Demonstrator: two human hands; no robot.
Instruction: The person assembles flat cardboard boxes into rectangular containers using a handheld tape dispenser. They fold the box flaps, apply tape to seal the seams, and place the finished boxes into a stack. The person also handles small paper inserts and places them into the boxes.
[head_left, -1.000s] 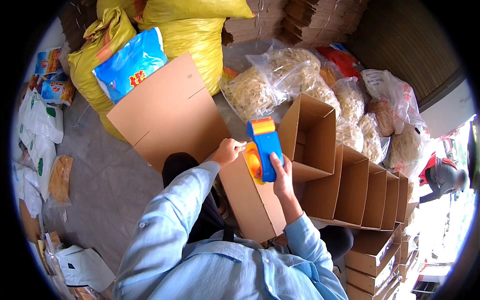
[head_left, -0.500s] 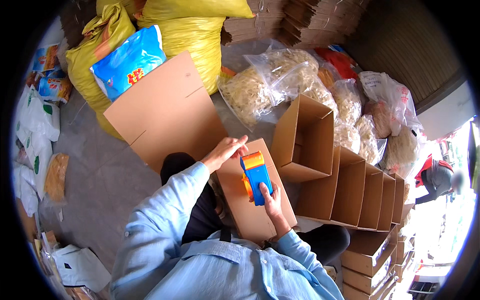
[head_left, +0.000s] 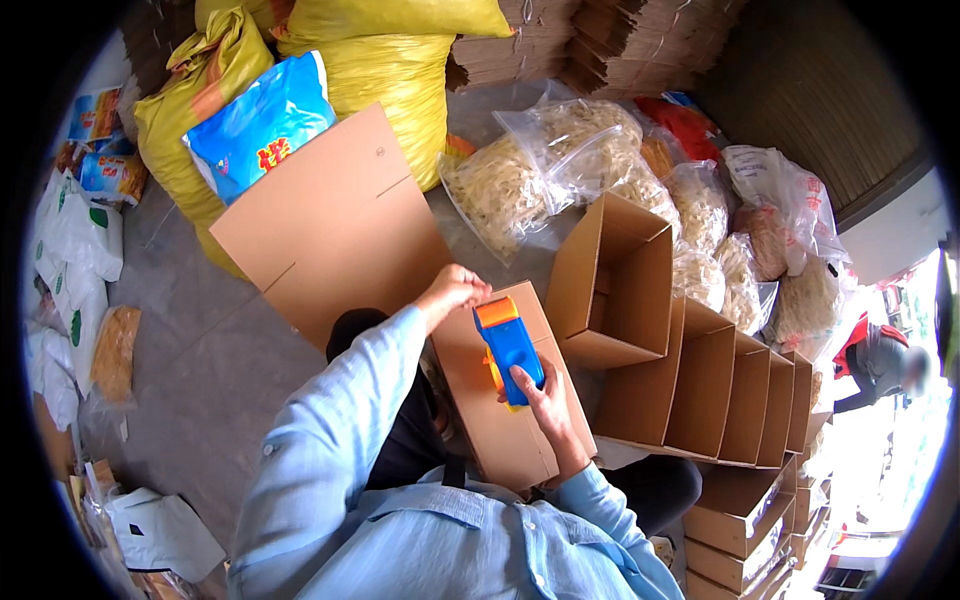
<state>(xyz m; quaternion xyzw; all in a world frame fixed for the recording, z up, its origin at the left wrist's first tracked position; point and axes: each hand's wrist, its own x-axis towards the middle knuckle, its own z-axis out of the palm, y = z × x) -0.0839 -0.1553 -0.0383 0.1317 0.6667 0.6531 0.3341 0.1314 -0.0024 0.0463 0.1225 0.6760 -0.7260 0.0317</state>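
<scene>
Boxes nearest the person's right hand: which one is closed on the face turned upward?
The box under the tape dispenser in the right hand: its upper face is covered, whereas the open boxes to its right show their insides.

From here I see room to pass over the grey floor (head_left: pixel 200 380) at the left of the frame. Toward the upper left, a cardboard sheet (head_left: pixel 335 225) and the yellow sacks (head_left: pixel 390 100) behind it bar the way; right of centre, open boxes (head_left: pixel 640 290) stand just beside the carton (head_left: pixel 512 438), crowding the right hand (head_left: pixel 545 400).
</scene>
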